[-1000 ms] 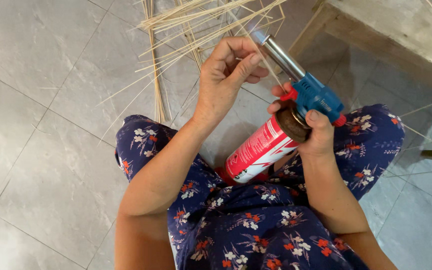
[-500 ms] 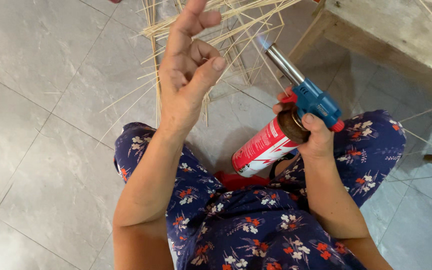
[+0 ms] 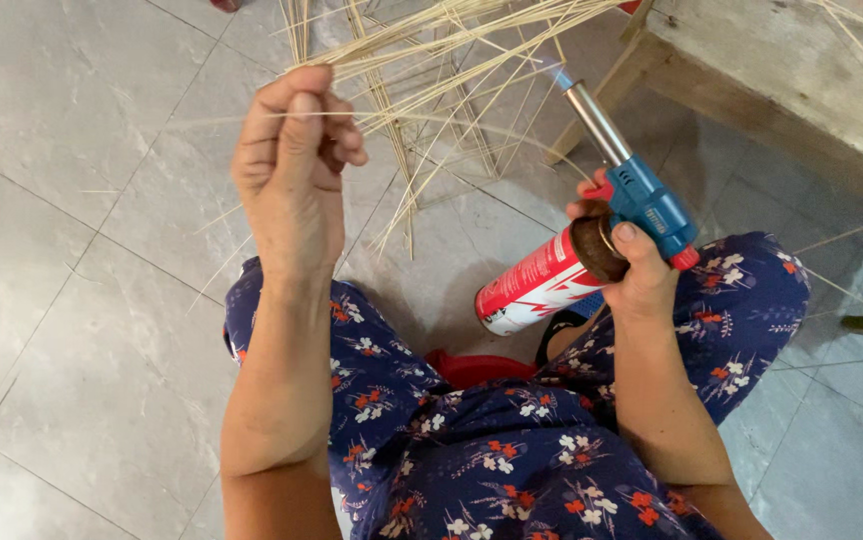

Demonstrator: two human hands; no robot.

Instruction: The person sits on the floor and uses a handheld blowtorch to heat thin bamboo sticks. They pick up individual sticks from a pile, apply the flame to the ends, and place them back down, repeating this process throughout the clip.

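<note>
Head view, single camera looking down on a seated person's lap. Landmark: the blowtorch [image 3: 602, 230], held near the right knee. Right hand [image 3: 637, 270] wraps the blue torch head, fingers clamped together around it, thumb lying over the brown collar where the head joins the can; this grip seems to keep the metal nozzle angled up and away from the body, toward the reeds. A faint bluish flame shows at the nozzle tip. The gas can [image 3: 537, 290] hangs below and left of the torch head: a red cylinder with white diagonal bands and a pale base rim, lettering too small to make out. Left hand [image 3: 292, 170], well left of the torch, is raised with fingers curled shut, pinching a thin reed strand [image 3: 402, 115] that runs rightward to the flame, apparently held taut there. The woven reed frame [image 3: 432, 60] stands on the grey tiled floor [image 3: 72, 200] above-left of the nozzle. A wooden bench [image 3: 782, 70] sits above-right of it.
</note>
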